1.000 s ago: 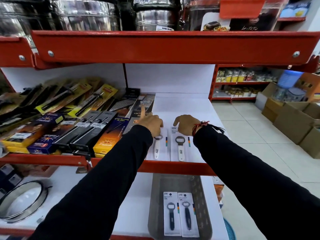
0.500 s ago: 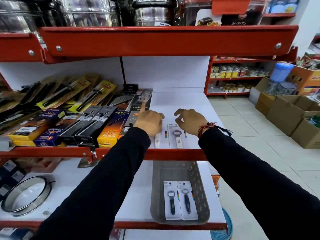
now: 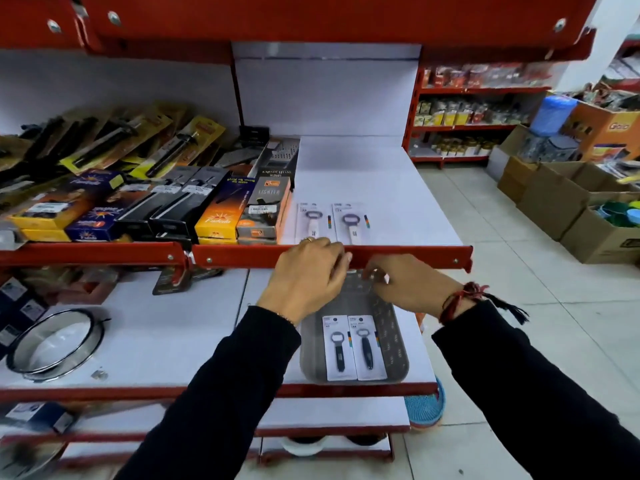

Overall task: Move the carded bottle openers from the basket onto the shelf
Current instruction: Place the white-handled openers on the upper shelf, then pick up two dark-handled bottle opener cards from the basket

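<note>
Two carded bottle openers with white handles [image 3: 313,221] [image 3: 351,221] lie side by side on the white shelf [image 3: 398,202], just behind its red front lip. One level below, a grey basket [image 3: 394,327] holds two carded openers with dark handles [image 3: 339,346] [image 3: 367,345]. My left hand [image 3: 306,271] and my right hand [image 3: 408,287] hover in front of the red lip, above the far end of the basket. Neither hand holds anything, and the fingers of both are loosely curled.
Boxed lighters [image 3: 225,206] and carded kitchen tools [image 3: 121,143] crowd the left part of the shelf. A round metal ring [image 3: 52,341] lies on the lower shelf at left. Cardboard boxes [image 3: 561,202] stand on the tiled floor to the right. A red shelf overhangs above.
Both hands have drawn back from the white-handled openers on the shelf and dropped down in front of the red lip, over the basket. The view has tilted downward.
</note>
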`<state>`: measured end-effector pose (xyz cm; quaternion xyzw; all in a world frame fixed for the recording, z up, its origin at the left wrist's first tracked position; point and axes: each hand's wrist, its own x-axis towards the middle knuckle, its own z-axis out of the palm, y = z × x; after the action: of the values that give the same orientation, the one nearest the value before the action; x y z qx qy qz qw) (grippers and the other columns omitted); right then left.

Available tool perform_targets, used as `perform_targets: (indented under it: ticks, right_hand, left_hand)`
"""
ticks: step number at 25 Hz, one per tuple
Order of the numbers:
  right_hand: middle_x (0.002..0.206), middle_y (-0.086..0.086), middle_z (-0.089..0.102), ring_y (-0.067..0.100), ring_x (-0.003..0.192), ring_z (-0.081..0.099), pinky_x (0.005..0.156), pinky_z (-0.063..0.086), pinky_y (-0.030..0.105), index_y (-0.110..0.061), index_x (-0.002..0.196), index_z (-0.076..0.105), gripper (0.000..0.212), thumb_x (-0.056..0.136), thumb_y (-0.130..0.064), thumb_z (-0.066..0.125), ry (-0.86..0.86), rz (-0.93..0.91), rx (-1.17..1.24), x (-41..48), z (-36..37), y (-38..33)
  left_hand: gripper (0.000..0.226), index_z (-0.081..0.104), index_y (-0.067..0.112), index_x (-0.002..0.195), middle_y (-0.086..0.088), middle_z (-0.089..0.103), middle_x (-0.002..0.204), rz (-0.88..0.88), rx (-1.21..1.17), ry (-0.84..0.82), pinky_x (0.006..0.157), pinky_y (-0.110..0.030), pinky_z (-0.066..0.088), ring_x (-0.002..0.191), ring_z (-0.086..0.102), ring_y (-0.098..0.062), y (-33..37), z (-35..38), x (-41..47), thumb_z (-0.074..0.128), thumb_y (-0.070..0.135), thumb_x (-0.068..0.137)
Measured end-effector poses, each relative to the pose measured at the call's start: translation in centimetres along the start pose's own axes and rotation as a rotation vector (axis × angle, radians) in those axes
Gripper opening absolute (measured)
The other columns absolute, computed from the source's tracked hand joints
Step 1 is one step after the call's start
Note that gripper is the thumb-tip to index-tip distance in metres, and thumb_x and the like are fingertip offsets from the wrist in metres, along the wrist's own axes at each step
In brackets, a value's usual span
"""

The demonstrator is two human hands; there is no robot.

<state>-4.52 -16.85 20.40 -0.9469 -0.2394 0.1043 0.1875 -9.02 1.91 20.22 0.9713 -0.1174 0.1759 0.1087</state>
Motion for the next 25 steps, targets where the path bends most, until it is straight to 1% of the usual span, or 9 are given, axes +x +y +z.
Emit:
perform_targets:
  ticks: [2,3,6,9,12,15,19,21,25]
  right_hand:
    - [0.108,0.010,0.071,0.021,0.084,0.060,0.070,0.045,0.022,-0.022,0.095,0.061,0.018,0.087,-0.012,0.050,-0.126,0.019,-0.038,0.3,3.0,1.6]
    - [0.109,0.011,0.072,0.022,0.085,0.061,0.071,0.045,0.023,-0.021,0.095,0.061,0.016,0.088,-0.012,0.049,-0.169,0.042,-0.051,0.5,4.5,2.5]
    - [0.113,0.009,0.071,0.028,0.102,0.067,0.088,0.052,0.034,-0.018,0.109,0.067,0.029,0.087,-0.017,0.048,-0.252,0.148,-0.044,2.1,8.7,5.3]
    - [0.118,0.011,0.069,0.033,0.111,0.063,0.100,0.040,0.044,-0.016,0.100,0.062,0.021,0.085,-0.018,0.047,-0.265,0.181,-0.171,4.6,12.5,8.0]
    - [0.140,0.010,0.056,0.032,0.129,0.052,0.108,0.028,0.049,-0.015,0.132,0.053,0.047,0.086,-0.024,0.050,-0.267,0.174,-0.303,7.6,15.5,10.3]
    - [0.147,0.010,0.047,0.034,0.136,0.043,0.115,0.014,0.057,-0.017,0.140,0.047,0.056,0.085,-0.027,0.054,-0.284,0.182,-0.420,10.5,18.2,12.2]
    - [0.145,0.007,0.048,0.034,0.139,0.038,0.118,-0.005,0.063,-0.024,0.138,0.054,0.053,0.086,-0.030,0.053,-0.257,0.155,-0.529,12.3,20.4,13.9]
    - [0.142,0.006,0.051,0.032,0.138,0.038,0.118,-0.005,0.063,-0.024,0.134,0.057,0.049,0.086,-0.029,0.052,-0.250,0.139,-0.556,12.7,20.8,14.5]
    - [0.137,0.006,0.056,0.030,0.133,0.042,0.120,0.006,0.059,-0.021,0.126,0.059,0.042,0.087,-0.031,0.048,-0.183,0.125,-0.544,13.1,20.5,14.9]
  left_hand:
    - [0.033,0.060,0.016,0.094,-0.004,0.064,0.089,-0.034,-0.034,-0.109,0.063,-0.032,0.042,0.085,0.062,-0.025,0.1,2.8,-1.1,0.035,0.036,0.103]
    - [0.031,0.060,0.016,0.097,-0.004,0.065,0.091,-0.053,-0.041,-0.174,0.065,-0.032,0.044,0.086,0.063,-0.024,-0.1,4.5,-1.6,0.035,0.033,0.103]
    - [0.024,0.062,0.016,0.110,-0.006,0.067,0.108,-0.136,-0.080,-0.383,0.080,-0.037,0.054,0.099,0.065,-0.026,-1.4,10.0,-2.2,0.042,0.019,0.098]
    - [0.036,0.060,0.010,0.130,-0.011,0.061,0.129,-0.206,-0.126,-0.585,0.095,-0.041,0.053,0.116,0.060,-0.032,-2.9,15.1,-1.6,0.050,0.013,0.095]
    - [0.044,0.053,0.005,0.138,-0.015,0.054,0.141,-0.220,-0.095,-0.726,0.103,-0.041,0.048,0.127,0.053,-0.034,-3.9,19.5,-0.1,0.054,0.015,0.096]
    - [0.050,0.049,0.005,0.140,-0.015,0.048,0.144,-0.234,-0.026,-0.767,0.107,-0.042,0.045,0.130,0.048,-0.034,-4.5,23.0,1.6,0.060,0.017,0.093]
    - [0.051,0.048,0.007,0.138,-0.013,0.047,0.144,-0.238,0.026,-0.775,0.107,-0.041,0.044,0.131,0.048,-0.034,-5.2,25.7,3.1,0.063,0.013,0.090]
    - [0.048,0.050,0.007,0.135,-0.014,0.049,0.142,-0.225,0.061,-0.787,0.107,-0.041,0.043,0.130,0.049,-0.034,-5.6,26.6,3.5,0.063,0.015,0.090]
    - [0.042,0.053,0.005,0.129,-0.015,0.051,0.137,-0.232,0.097,-0.766,0.105,-0.043,0.042,0.127,0.051,-0.034,-5.7,27.2,3.7,0.063,0.017,0.090]
